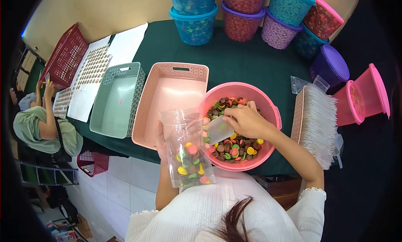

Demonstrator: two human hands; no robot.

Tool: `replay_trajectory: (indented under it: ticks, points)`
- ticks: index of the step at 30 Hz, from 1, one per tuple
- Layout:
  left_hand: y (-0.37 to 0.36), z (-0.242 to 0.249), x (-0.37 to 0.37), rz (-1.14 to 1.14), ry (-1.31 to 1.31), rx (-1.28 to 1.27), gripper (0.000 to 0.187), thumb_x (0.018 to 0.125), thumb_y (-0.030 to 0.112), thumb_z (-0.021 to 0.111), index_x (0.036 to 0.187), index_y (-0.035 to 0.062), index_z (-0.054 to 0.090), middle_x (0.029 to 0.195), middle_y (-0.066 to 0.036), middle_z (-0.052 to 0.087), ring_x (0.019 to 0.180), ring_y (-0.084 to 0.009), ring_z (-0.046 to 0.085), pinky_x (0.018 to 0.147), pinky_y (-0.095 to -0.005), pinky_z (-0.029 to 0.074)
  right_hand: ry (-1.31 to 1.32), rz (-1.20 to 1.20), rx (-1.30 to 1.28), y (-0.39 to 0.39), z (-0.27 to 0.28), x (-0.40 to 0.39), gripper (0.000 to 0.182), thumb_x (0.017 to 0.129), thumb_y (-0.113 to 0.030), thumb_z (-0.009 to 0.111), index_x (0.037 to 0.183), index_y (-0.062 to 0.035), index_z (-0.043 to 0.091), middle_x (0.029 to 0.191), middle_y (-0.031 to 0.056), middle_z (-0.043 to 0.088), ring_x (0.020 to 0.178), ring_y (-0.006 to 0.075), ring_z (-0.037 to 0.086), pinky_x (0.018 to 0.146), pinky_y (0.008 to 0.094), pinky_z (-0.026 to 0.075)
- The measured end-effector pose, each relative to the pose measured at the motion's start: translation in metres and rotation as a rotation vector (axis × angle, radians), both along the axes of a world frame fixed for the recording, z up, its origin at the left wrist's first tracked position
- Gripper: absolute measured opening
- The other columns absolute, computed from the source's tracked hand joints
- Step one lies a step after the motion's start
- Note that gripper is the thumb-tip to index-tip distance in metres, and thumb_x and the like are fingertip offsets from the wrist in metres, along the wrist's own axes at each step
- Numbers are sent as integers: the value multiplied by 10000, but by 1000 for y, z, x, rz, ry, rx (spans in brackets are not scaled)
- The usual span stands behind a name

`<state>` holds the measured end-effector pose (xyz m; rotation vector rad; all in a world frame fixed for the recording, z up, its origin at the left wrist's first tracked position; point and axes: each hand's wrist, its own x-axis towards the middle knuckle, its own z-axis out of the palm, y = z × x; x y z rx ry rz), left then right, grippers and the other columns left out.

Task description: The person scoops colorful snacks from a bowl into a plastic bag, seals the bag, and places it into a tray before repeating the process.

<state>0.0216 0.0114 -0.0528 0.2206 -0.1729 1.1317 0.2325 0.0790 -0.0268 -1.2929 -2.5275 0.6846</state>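
My left hand (161, 138) is wrapped round a clear plastic pouch (189, 164), held upright by its side near the front edge of the table. Colourful button-shaped candies in brown, green, yellow and pink fill the lower part of the pouch. Between the fingers of my right hand (247, 119) is a translucent scoop (220, 133), its mouth tipped toward the pouch. Several candies lie at the scoop's mouth, beside the pouch. Below my right hand stands a round pink tub (274, 152) holding loose candies (234, 153) of the same colours.
A pink basket (171, 91) and a green basket (115, 112) stand on the left. At right, a basket (298, 112) holds many clear pouches (320, 129). Lidded candy tubs (194, 28) line the back. Another person (48, 131) works at far left beside a red basket (67, 53).
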Motion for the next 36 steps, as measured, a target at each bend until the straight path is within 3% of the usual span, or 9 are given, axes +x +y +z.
replay_trajectory:
  ticks: [8, 12, 14, 18, 20, 22, 26, 30, 36]
  points:
    - [-3, 3, -1, 12, -13, 8, 816, 799, 633, 336, 1323, 26, 188, 1252, -277, 301, 997, -406, 469, 754, -537, 454, 112, 105, -334, 6, 6, 12, 248, 878, -277, 432, 814, -86, 576, 593, 66, 540, 663, 219, 534, 852, 436, 224]
    - [-7, 4, -4, 79, 20, -8, 801, 797, 630, 352, 1316, 35, 216, 1191, -310, 355, 932, -416, 510, 686, -522, 473, 277, -48, -497, 15, 44, 25, 217, 862, -228, 471, 803, -44, 569, 582, 68, 534, 553, 153, 540, 659, 333, 397]
    - [-7, 12, 0, 58, 55, -1, 807, 789, 635, 360, 1309, 31, 234, 1159, -325, 381, 899, -417, 526, 661, -509, 481, 353, -22, -221, 24, 59, 36, 208, 844, -201, 499, 787, -11, 565, 570, 75, 530, 491, 142, 519, 504, 288, 398]
    - [-11, 41, 14, -48, 229, -174, 823, 763, 648, 388, 1293, 28, 279, 1086, -354, 437, 802, -399, 567, 618, -459, 504, 283, -70, 177, 37, 109, 40, 215, 825, -194, 516, 757, 5, 556, 560, 108, 521, 477, 146, 492, 495, 300, 381]
    - [-6, 40, 19, -71, 320, -149, 837, 751, 654, 395, 1301, 36, 266, 1082, -351, 449, 805, -380, 575, 635, -432, 511, 237, -135, 161, 25, 139, 29, 196, 819, -194, 524, 743, -18, 565, 554, 99, 517, 522, 171, 503, 600, 326, 385]
    - [-1, 48, 31, -99, 374, -30, 745, 801, 566, 391, 1299, 22, 282, 1142, -277, 464, 839, -289, 579, 692, -343, 505, 30, 104, 552, 15, 150, 20, 133, 808, -137, 546, 736, -25, 547, 597, 25, 462, 584, 133, 430, 711, 311, 326]
    - [-4, 50, 39, -104, 274, -51, 726, 806, 548, 397, 1309, 40, 272, 1151, -280, 458, 864, -294, 573, 690, -356, 503, 6, 248, 732, -13, 153, 2, 97, 763, -137, 591, 723, -56, 556, 605, 33, 463, 631, 170, 438, 763, 329, 269]
    - [-6, 35, 32, -64, 351, 62, 712, 808, 541, 392, 1317, 60, 263, 1168, -282, 445, 905, -314, 568, 741, -377, 495, -101, -80, 871, -19, 164, 22, 88, 761, -155, 586, 724, -82, 553, 639, 23, 505, 673, 190, 479, 735, 360, 278]
    - [-7, 50, 31, 72, 434, -72, 680, 825, 540, 362, 1299, 58, 286, 1208, -234, 434, 1026, -327, 513, 876, -430, 423, -183, -154, 293, -27, 69, 51, 126, 774, -177, 555, 731, -61, 579, 653, 43, 544, 676, 230, 507, 728, 371, 298]
